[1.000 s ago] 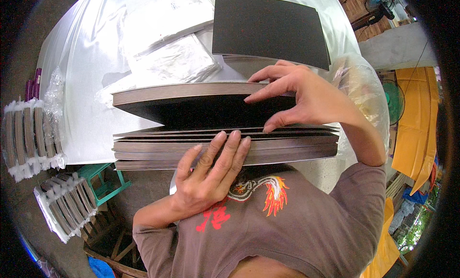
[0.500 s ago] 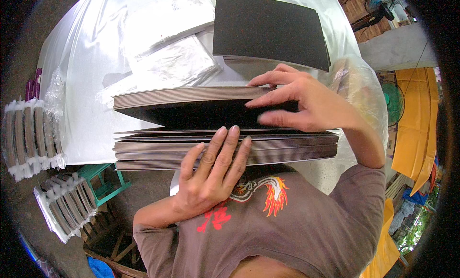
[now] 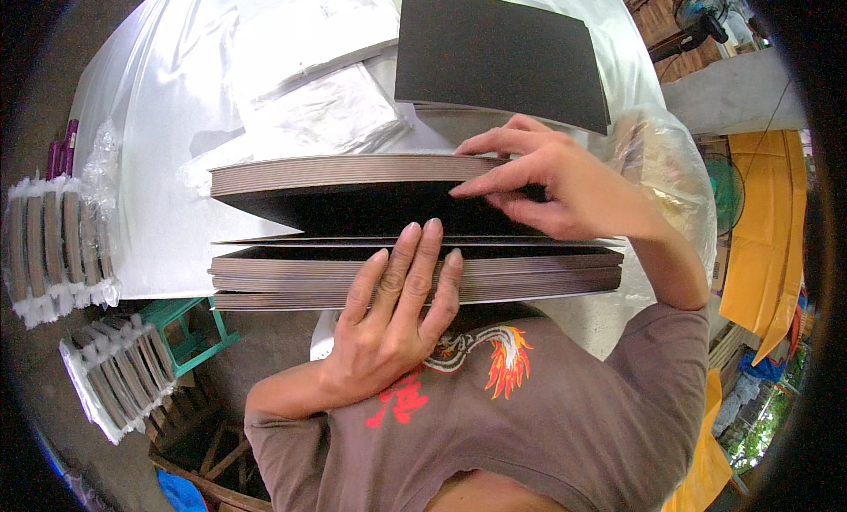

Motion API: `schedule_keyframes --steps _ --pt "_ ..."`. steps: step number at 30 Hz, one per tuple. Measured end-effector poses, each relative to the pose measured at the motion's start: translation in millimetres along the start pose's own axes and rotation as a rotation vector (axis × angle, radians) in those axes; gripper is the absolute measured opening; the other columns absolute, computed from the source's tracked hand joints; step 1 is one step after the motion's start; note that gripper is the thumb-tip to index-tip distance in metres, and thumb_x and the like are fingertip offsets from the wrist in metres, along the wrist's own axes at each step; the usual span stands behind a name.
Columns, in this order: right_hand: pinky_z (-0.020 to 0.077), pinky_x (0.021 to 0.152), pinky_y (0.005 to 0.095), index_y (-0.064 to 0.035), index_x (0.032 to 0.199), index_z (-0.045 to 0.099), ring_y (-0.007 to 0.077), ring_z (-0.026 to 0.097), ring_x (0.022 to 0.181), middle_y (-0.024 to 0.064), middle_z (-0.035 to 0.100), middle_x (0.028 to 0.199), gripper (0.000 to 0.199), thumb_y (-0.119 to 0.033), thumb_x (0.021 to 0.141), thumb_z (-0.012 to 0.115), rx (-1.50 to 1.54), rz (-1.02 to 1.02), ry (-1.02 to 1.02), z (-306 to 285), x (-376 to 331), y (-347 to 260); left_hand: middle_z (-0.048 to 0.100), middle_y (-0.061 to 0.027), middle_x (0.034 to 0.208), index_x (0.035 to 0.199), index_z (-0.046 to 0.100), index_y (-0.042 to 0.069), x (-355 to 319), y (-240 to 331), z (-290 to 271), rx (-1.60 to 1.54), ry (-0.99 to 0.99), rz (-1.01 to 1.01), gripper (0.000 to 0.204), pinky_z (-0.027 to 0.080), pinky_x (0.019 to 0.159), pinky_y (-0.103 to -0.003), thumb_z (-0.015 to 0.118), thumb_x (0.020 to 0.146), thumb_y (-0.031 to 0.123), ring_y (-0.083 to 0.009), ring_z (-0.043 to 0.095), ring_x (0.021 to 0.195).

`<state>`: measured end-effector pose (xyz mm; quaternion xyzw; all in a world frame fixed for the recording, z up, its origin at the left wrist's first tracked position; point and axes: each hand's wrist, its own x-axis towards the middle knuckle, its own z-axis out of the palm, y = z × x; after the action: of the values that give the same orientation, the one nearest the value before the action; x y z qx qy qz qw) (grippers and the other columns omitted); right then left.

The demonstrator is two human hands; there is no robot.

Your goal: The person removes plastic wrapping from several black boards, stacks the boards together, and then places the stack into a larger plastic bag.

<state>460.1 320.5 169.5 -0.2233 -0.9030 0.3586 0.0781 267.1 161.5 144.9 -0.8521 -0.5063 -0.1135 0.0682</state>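
Head view: a thick stack of dark sheets (image 3: 529, 278) lies at the near tabletop (image 3: 168, 141) edge. Right hand (image 3: 556, 181) grasps its lifted upper bundle (image 3: 353, 172); left hand (image 3: 393, 322) lies released, fingers flat against the lower edges. Wrapped bundles (image 3: 53, 247) stand left.

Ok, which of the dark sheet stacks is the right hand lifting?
The upper stack, raised off the lower stack by the right hand; the single black sheet behind lies untouched.

We cannot see the right hand (image 3: 565, 181) fingertips inside the stack of dark sheets (image 3: 415, 269). The table (image 3: 159, 115) beneath is covered.
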Motion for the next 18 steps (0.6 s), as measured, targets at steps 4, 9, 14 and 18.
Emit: schedule_keyframes --steps 4,9,14,18 --pt "0.0408 0.092 0.0388 -0.0126 0.103 0.069 0.0325 0.050 0.104 0.0137 0.055 0.119 0.039 -0.027 0.067 0.074 0.046 0.036 -0.012 -2.3 0.5 -6.1 0.052 -0.0181 0.127 0.110 0.057 0.009 0.6 -0.2 0.3 -0.025 -0.002 -0.013 0.028 0.028 0.105 -0.037 0.048 0.086 0.017 -0.0268 0.048 0.122" --pt "0.0406 0.091 0.0397 -0.0136 0.102 0.069 0.0327 0.051 0.105 0.0141 0.057 0.117 0.039 -0.026 0.066 0.076 0.025 0.028 -0.002 -0.6 1.1 -3.9 0.053 -0.0145 0.127 0.112 0.059 0.011 2.2 -1.0 -1.5 -0.083 0.004 -0.047 0.029 0.029 0.103 -0.036 0.049 0.085 0.017 -0.0253 0.050 0.120" --pt "0.0420 0.088 0.0386 -0.0168 0.100 0.070 0.0319 0.053 0.103 0.0128 0.060 0.113 0.028 -0.013 0.072 0.068 0.075 0.023 0.010 -0.4 2.0 4.1 0.058 -0.0042 0.121 0.112 0.064 0.014 -6.6 -1.8 6.5 0.055 0.219 -0.004 0.031 0.033 0.093 -0.031 0.051 0.084 0.017 -0.0157 0.054 0.112" --pt "0.0429 0.087 0.0378 -0.0172 0.098 0.071 0.0311 0.053 0.101 0.0119 0.059 0.114 0.028 -0.007 0.073 0.065 0.222 0.157 0.033 -6.0 7.2 -14.6 0.060 -0.0038 0.118 0.113 0.064 0.013 -4.5 -1.3 -2.0 0.042 0.124 0.004 0.033 0.033 0.089 -0.029 0.053 0.081 0.016 -0.0144 0.056 0.108"
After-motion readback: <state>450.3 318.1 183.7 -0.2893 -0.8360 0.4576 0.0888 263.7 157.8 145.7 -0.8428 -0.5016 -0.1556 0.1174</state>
